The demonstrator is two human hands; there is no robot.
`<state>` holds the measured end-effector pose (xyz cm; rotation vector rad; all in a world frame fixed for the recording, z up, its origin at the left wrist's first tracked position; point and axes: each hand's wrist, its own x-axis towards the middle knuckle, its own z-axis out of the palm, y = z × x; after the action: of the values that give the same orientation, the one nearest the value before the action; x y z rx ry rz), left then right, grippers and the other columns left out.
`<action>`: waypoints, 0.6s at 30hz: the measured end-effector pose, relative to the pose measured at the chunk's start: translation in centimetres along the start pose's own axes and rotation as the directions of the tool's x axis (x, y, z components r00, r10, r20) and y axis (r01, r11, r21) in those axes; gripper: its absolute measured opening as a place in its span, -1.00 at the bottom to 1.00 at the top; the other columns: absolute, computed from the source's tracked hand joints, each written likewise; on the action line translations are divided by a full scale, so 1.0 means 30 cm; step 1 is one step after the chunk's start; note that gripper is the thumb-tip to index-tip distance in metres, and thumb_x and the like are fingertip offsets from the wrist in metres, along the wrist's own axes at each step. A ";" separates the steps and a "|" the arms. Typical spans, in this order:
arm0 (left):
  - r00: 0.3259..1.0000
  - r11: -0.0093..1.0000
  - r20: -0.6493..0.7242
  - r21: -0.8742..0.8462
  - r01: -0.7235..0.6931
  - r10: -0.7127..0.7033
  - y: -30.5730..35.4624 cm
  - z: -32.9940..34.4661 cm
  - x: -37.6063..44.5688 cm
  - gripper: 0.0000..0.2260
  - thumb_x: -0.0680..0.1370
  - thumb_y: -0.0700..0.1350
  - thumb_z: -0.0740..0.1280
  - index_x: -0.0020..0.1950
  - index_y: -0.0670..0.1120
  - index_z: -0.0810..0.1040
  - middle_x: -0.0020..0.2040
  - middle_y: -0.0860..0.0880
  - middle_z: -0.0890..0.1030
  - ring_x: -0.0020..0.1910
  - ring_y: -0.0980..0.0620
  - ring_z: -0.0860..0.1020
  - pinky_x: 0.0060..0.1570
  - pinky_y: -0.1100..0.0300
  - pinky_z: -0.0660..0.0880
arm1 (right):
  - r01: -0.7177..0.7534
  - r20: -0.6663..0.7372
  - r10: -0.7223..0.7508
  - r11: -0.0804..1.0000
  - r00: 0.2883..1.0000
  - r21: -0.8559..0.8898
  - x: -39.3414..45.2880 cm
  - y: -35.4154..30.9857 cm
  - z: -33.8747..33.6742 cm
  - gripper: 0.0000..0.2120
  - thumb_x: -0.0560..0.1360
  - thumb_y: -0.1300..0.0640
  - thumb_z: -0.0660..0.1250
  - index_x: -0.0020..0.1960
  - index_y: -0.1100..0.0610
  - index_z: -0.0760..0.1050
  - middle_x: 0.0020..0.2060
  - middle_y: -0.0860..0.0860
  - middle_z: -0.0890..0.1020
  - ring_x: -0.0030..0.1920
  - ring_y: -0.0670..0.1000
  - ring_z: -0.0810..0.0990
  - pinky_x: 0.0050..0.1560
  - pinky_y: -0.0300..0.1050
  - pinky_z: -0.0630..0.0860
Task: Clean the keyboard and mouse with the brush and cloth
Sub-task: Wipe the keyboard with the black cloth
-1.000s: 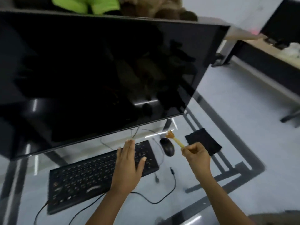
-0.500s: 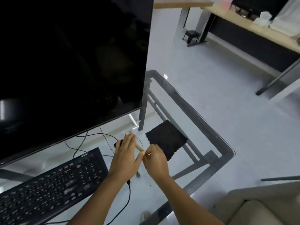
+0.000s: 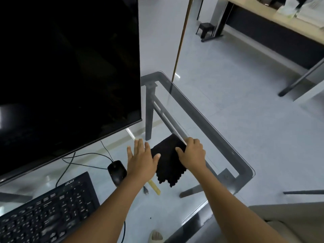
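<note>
I see the right hand [image 3: 192, 156] gripping the black cloth [image 3: 168, 163] at its right edge — thumb on top, fingers curled over the far side. The left hand [image 3: 141, 159] lies flat with fingers spread, thumb touching the cloth's left edge. The brush [image 3: 154, 187] lies on the glass worktop [image 3: 228, 151] — only its yellow handle shows below the left wrist. The mouse [image 3: 116, 170] sits just left of that wrist, the keyboard [image 3: 47, 213] nearer left.

I saw bare glass desktop [image 3: 201, 118] beyond the black cloth [image 3: 168, 163] | big dark monitor [image 3: 70, 71] walled the left | black mouse [image 3: 117, 170] and cables [image 3: 84, 155] crowded beneath it.
</note>
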<state>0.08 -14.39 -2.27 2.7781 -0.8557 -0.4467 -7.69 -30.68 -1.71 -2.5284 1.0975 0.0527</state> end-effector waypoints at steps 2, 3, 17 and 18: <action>0.998 0.998 0.013 0.022 -0.054 0.054 0.025 0.027 0.027 -0.42 0.62 0.18 0.06 0.52 -0.14 0.12 0.56 -0.17 -0.07 0.54 -0.12 -0.16 0.48 -0.12 -0.10 | 0.045 0.004 -0.045 0.998 0.999 -0.055 0.013 0.006 0.018 -0.49 0.52 -0.16 0.30 0.34 0.09 0.33 0.24 0.10 0.44 0.21 0.12 0.43 0.22 0.03 0.40; 0.997 0.997 0.006 0.005 -0.081 0.081 0.034 0.035 0.024 -0.46 0.62 0.15 0.11 0.49 -0.13 0.19 0.56 -0.16 -0.03 0.54 -0.13 -0.11 0.48 -0.08 -0.03 | 0.088 -0.024 -0.090 0.994 0.996 -0.060 0.002 0.008 0.035 -0.48 0.51 -0.15 0.32 0.37 0.06 0.32 0.25 0.09 0.43 0.22 0.12 0.42 0.23 0.03 0.40; 0.997 0.523 0.004 -0.851 0.042 -0.073 0.088 -0.228 -0.092 -0.85 0.54 -0.07 0.33 0.07 -0.01 0.44 -0.08 0.07 0.55 -0.15 0.23 0.51 -0.33 0.46 0.39 | 0.214 0.018 -0.321 0.671 0.947 0.710 -0.223 -0.126 -0.069 -0.67 0.62 0.06 0.22 0.35 -0.21 0.40 0.13 -0.29 0.58 0.14 -0.19 0.57 0.07 -0.21 0.57; 0.997 0.492 0.001 -0.870 0.040 -0.080 0.073 -0.262 -0.118 -0.85 0.54 -0.07 0.33 0.09 0.00 0.46 -0.07 0.08 0.57 -0.14 0.24 0.52 -0.26 0.42 0.43 | 0.199 0.031 -0.338 0.623 0.941 0.756 -0.255 -0.151 -0.089 -0.65 0.61 0.07 0.25 0.36 -0.18 0.40 0.13 -0.26 0.59 0.14 -0.17 0.58 0.04 -0.20 0.58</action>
<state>-1.13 -13.34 6.46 1.8255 -0.3283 -0.6150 -10.08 -23.50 3.65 -1.8423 0.4847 -0.2213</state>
